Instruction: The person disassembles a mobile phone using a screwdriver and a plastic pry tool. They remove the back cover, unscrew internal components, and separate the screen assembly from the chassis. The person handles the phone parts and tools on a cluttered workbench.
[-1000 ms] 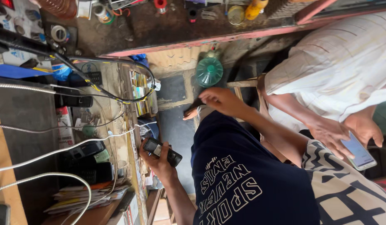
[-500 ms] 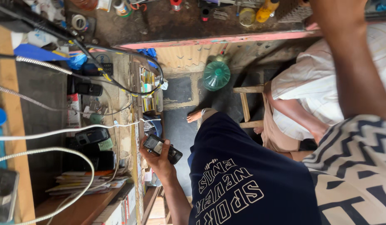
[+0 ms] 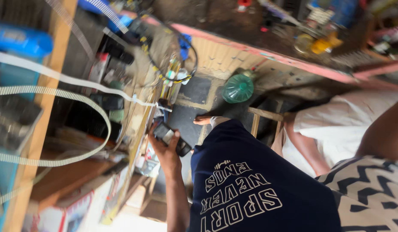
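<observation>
My left hand (image 3: 166, 148) grips a small black phone-like device (image 3: 172, 138) close to the edge of a cluttered wooden shelf (image 3: 52, 81). That arm rises from the bottom of the view beside my dark blue printed shorts (image 3: 250, 184). My right forearm (image 3: 386, 131) crosses the right edge, and its hand is out of view. My bare foot (image 3: 204, 120) rests on the dark floor.
White flat straps (image 3: 78, 92) and black cables loop off the shelf. A green plastic jug (image 3: 237, 88) stands under a pink-edged workbench (image 3: 293, 61) covered in small parts. Another person in white clothing (image 3: 349, 124) sits next to a wooden stool (image 3: 264, 115).
My right hand left my knee, rose up and passed out of view. The view swung and tilted. My left hand kept hold of the black device.
</observation>
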### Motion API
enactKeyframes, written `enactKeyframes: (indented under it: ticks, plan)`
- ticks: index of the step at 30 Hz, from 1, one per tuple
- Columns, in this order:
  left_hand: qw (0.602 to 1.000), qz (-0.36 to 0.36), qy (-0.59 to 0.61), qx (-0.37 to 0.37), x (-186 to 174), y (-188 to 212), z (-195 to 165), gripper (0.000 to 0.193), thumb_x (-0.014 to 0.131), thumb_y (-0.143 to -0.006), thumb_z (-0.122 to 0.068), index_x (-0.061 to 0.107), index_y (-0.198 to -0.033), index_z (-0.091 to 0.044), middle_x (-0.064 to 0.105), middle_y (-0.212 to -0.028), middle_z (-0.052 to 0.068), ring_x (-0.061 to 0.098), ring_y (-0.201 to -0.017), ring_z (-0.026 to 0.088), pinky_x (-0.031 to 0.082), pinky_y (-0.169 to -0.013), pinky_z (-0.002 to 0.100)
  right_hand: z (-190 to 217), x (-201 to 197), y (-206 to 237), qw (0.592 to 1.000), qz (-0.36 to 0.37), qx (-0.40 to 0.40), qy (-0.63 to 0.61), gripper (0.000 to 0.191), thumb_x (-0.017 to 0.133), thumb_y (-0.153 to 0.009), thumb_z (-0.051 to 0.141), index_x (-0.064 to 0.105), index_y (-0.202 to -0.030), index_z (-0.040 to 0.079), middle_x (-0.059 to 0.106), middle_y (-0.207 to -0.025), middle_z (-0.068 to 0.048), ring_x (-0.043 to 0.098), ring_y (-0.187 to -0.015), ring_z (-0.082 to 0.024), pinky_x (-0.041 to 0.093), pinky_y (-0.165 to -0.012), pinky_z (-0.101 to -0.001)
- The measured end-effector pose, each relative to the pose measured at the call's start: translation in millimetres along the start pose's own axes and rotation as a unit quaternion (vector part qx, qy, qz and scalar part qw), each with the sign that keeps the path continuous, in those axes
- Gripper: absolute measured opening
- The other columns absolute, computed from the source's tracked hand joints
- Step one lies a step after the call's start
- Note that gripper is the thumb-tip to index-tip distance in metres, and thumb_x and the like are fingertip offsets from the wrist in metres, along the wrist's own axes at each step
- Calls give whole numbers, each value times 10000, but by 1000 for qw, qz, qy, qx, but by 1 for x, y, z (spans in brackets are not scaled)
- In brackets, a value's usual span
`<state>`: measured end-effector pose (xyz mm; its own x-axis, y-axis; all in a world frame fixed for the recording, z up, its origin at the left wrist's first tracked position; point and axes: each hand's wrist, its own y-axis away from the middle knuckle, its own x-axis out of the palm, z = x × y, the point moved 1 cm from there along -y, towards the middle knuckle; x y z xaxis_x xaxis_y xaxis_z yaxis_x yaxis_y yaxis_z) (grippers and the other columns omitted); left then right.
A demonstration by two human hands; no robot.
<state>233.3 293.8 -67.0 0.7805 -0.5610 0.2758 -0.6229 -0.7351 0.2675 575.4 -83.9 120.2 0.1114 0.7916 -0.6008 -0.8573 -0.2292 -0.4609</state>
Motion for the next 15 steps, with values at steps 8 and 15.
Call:
enactKeyframes:
  ticks: [8, 15]
  plan:
    - [976, -163, 124, 74, -16, 17, -18, 508, 702, -922, 96, 506, -1381, 0, 720, -1236, 160, 696, -1116, 205, 577, -979, 341, 90, 253, 73, 668, 600, 127, -422, 205, 637, -1003, 110, 562, -1152, -9, 727, -1068, -189, 765, -1007, -289, 671, -735, -364]
    - [833, -448, 238, 222, -53, 100, 7, 461, 723, -921, 84, 525, -1320, -34, 721, -1225, 132, 690, -1117, 196, 563, -999, 345, 153, 364, 159, 324, 926, 28, -189, 400, 726, -932, 118, 606, -1299, 11, 734, -1040, -113, 733, -937, -197, 626, -788, -322]
